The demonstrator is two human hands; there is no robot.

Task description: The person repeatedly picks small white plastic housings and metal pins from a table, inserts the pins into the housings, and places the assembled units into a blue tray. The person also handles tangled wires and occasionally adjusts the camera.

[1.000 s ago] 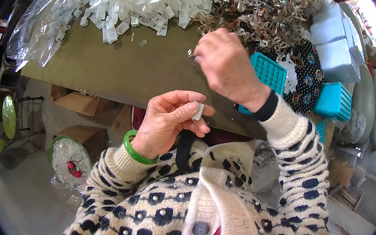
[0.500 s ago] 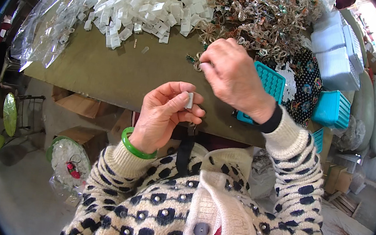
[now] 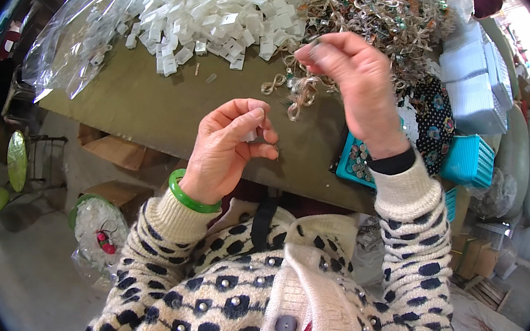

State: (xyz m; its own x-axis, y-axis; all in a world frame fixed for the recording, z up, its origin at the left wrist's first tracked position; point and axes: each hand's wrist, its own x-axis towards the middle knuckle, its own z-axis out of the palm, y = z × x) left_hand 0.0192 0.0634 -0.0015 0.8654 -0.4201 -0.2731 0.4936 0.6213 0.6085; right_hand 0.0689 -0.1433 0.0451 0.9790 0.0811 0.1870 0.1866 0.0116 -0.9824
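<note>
My left hand (image 3: pixel 227 151) is closed in a pinch over the table's front part. A small white plastic card (image 3: pixel 251 136) sits between its thumb and fingers, mostly hidden by them. My right hand (image 3: pixel 358 81) is raised at the near edge of a heap of clear, looped trinkets (image 3: pixel 376 14). Its thumb and forefinger are pinched around something small and dark that I cannot make out. Just below those fingers is a bunch of clear and brownish loops (image 3: pixel 302 92); whether it hangs from the hand or lies on the table, I cannot tell.
A large heap of white plastic cards (image 3: pixel 224 11) covers the back left, beside a clear plastic bag (image 3: pixel 71 42). Under my right wrist is a turquoise tray (image 3: pixel 352 169) with small round pieces. Stacked clear trays (image 3: pixel 479 92) and a turquoise basket (image 3: pixel 471 159) stand at right.
My right hand has lifted up and to the right, uncovering looped trinkets and the tray's round pieces. My left hand has turned slightly, so its white card shows less.
</note>
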